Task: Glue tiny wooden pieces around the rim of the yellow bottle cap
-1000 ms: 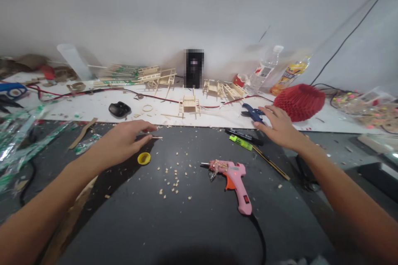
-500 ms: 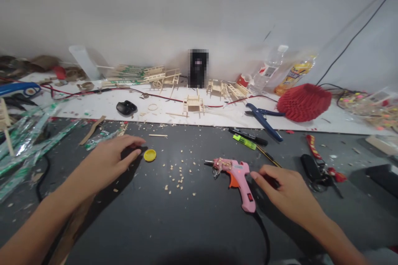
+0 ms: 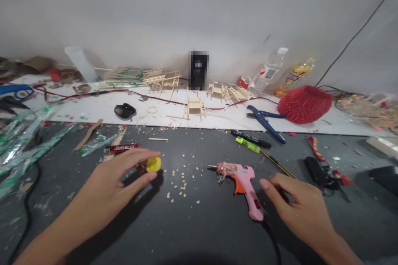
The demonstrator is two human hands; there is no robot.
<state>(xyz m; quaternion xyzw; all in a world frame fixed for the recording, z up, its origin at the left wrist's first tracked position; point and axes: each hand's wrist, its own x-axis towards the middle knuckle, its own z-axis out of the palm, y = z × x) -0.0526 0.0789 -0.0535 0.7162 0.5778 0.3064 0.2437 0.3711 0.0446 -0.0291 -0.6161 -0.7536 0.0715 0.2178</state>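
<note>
My left hand (image 3: 112, 182) is closed on a small yellow bottle cap (image 3: 153, 165), with the thumb below it and a finger above. The cap looks tilted on edge just over the dark table. To its right lie several tiny pale wooden bits (image 3: 182, 184). A pink hot glue gun (image 3: 248, 186) with an orange trigger lies on its side, nozzle pointing left. My right hand (image 3: 300, 205) rests just right of the glue gun, apart from it, holding nothing, fingers loosely curled and thumb apart.
Small wooden cart models (image 3: 194, 105) stand along a white board at the back. Blue cutting pliers (image 3: 265, 124), a green highlighter (image 3: 248, 145), a black marker (image 3: 251, 138) and keys (image 3: 323, 178) lie on the right. A red marker (image 3: 122, 148) and plastic wrappers (image 3: 25, 145) are on the left.
My left hand has moved right and toward me, taking hold of the yellow cap, which was lying flat. The red marker has come into sight. My right hand stays beside the glue gun.
</note>
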